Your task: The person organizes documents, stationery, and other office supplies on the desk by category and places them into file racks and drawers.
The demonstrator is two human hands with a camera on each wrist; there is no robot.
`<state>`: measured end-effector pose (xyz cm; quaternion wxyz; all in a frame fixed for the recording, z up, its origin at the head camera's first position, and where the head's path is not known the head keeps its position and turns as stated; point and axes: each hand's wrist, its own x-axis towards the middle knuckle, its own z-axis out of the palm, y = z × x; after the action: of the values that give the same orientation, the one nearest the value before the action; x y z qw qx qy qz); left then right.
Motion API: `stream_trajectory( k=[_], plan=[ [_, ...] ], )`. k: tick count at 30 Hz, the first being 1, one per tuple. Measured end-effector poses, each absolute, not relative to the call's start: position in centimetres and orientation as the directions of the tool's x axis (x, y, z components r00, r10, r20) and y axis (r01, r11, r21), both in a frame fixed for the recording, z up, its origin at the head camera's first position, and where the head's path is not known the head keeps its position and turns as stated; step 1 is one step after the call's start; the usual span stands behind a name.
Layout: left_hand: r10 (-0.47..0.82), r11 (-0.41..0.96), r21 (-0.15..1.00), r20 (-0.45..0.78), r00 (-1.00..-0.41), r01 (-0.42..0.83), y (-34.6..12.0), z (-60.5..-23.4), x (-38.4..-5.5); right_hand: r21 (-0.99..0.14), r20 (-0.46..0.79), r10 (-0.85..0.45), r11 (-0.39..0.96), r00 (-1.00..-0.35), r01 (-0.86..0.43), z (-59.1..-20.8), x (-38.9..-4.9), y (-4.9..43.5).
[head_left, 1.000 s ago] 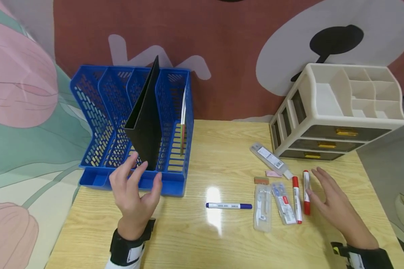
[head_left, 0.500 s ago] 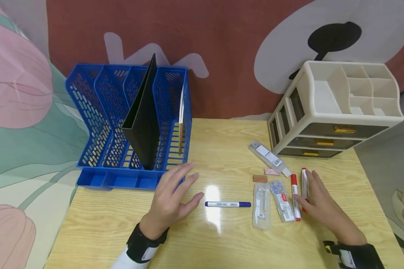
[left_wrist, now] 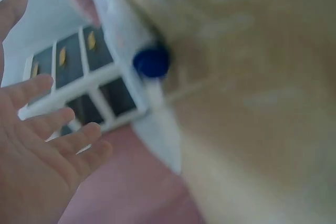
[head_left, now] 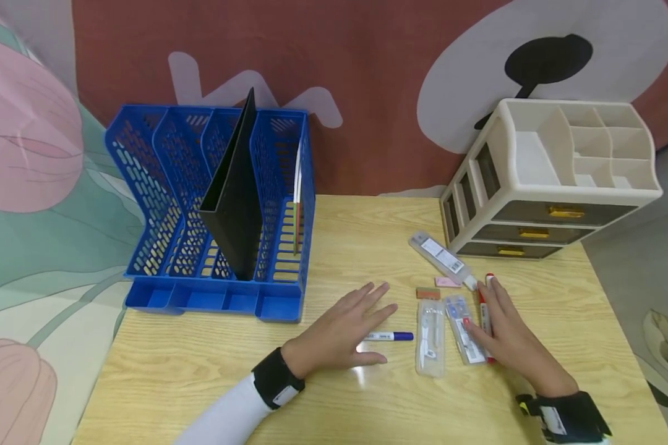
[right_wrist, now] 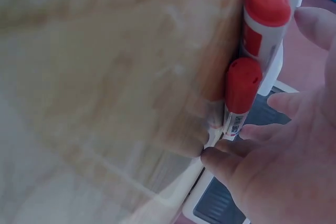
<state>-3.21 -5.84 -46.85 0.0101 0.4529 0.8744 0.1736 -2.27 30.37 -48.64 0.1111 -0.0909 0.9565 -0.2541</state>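
Over the left half of a blue marker [head_left: 392, 336] is my left hand [head_left: 342, 334], its fingers straight and spread. The marker's blue cap [left_wrist: 152, 62] shows in the left wrist view, apart from those fingers. My right hand [head_left: 512, 343] lies over two red markers, its fingers extended. In the head view one red marker [head_left: 484, 309] shows beside the thumb and the other is hidden. The right wrist view has both, a nearer red-capped marker [right_wrist: 262, 30] and a second red marker [right_wrist: 241, 93] close to the fingertips; contact there is hard to tell.
Left of the thumb lie a clear case with a label [head_left: 465, 327] and another clear case [head_left: 431, 340]. Behind them are a brown eraser [head_left: 428, 293], a pink eraser [head_left: 447, 282] and a grey case [head_left: 440, 254]. A blue file rack [head_left: 278, 303] and a white drawer organizer [head_left: 506, 191] stand behind.
My left hand has moved right from the blue file rack to over the blue marker. My right hand has shifted left over the red markers, covering one of them.
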Motion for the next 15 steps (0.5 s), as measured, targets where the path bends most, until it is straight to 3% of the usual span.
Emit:
stream_trajectory(
  k=[15],
  plan=[
    [0.909, 0.416, 0.215, -0.117, -0.399, 0.884, -1.2, -47.8, -3.3, -0.547, -0.09, -0.263, 0.819, -0.961, -0.173, -49.0, -4.2, 29.6]
  ],
)
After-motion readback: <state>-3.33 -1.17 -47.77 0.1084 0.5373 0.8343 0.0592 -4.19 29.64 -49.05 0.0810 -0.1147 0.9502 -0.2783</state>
